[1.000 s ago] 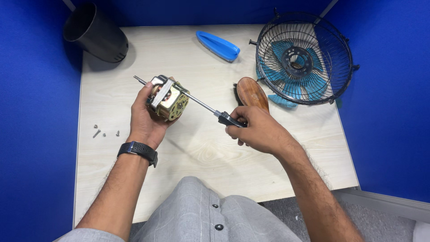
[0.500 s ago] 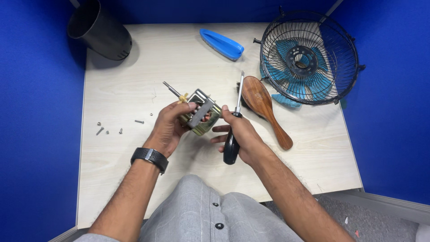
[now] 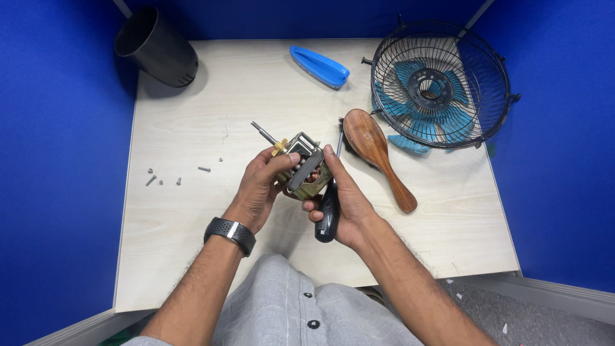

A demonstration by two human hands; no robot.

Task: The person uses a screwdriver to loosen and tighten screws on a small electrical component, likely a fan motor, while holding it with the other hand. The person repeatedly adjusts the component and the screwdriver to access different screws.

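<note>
Both hands meet over the middle of the pale table [image 3: 192, 256], close to the person's body. The left hand [image 3: 259, 189] cups a small electric motor [image 3: 306, 168] from the left side, fingers wrapped tight around its metal frame, thumb on top. The motor's shaft [image 3: 264, 133] points up and away to the left, clear of the fingers, probably so the body can be turned freely. The right hand [image 3: 343, 205] steadies the motor from the right while also pinning a black-handled screwdriver [image 3: 328, 214] in the palm; its blade runs up past the motor, parked rather than in use, I judge.

Just right of the hands lies a wooden brush [image 3: 375, 157], near enough to bump. Beyond it, a black wire fan cage [image 3: 442, 83] with blue blades sits at the right edge. A blue plastic piece [image 3: 319, 65] lies at the far side, a black cylinder [image 3: 157, 46] in the far left corner. Loose screws [image 3: 176, 176] are scattered to the left, apart from the hands. Open room lies on the near left and near right of the table.
</note>
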